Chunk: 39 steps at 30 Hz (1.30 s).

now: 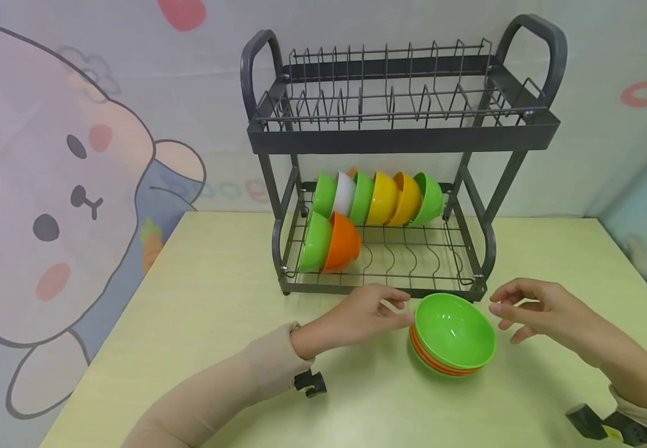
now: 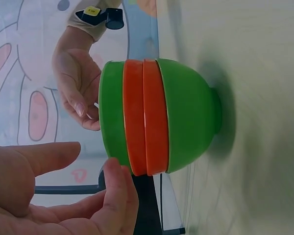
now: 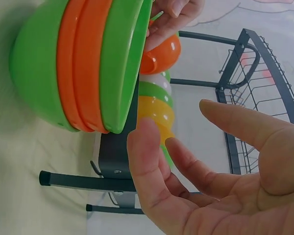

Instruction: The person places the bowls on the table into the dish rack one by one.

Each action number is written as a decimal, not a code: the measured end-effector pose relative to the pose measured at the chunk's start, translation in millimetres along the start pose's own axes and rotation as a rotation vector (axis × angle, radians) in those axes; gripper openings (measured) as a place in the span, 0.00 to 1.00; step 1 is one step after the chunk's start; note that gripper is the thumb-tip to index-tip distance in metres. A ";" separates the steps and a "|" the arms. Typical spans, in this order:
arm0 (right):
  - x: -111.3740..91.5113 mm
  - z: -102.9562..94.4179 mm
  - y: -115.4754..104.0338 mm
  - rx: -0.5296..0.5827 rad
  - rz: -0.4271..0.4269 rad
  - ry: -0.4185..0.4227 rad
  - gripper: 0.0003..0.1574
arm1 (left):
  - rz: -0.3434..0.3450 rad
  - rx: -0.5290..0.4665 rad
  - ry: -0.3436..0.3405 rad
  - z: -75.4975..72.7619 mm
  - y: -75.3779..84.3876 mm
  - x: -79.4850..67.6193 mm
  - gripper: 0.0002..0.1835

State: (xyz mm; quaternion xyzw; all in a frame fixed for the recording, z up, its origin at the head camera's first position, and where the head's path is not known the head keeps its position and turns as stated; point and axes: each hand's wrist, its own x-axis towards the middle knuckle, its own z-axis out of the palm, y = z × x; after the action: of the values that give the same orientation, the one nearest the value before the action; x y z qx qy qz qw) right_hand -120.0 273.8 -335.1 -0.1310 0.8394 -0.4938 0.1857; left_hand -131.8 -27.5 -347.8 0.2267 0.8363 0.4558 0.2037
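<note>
Head view, lower centre: I see the bowl stack (image 1: pixel 453 339), green-orange-orange-green, on the table (image 1: pixel 200 323) just in front of the dish rack (image 1: pixel 402 140), left hand (image 1: pixel 365 314) fingertips touching its left rim, fingers relaxed, right hand (image 1: pixel 536 308) released just beside its right rim, not touching.

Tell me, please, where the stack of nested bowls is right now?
In the head view the stack of nested bowls sits on the table, just in front of the dish rack, between both hands.
</note>
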 end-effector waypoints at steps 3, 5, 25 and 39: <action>-4.1 3.9 4.8 0.003 -0.004 0.028 0.21 | 0.001 0.014 -0.005 1.7 0.7 1.9 0.27; -6.5 6.4 7.4 0.001 -0.018 0.045 0.21 | 0.001 0.021 -0.009 2.4 0.8 3.3 0.27; -7.4 19.4 20.2 0.064 -0.019 0.060 0.22 | -0.012 -0.042 -0.023 14.2 -3.3 14.4 0.26; -6.7 19.7 21.4 0.084 -0.004 0.055 0.23 | -0.013 -0.030 0.030 22.1 -2.9 17.5 0.23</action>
State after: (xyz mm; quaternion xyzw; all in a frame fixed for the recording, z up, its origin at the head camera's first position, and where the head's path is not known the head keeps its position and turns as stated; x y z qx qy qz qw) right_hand -106.0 271.4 -361.4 -0.1113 0.8225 -0.5322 0.1670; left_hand -134.6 -4.2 -363.8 0.2113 0.8337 0.4704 0.1976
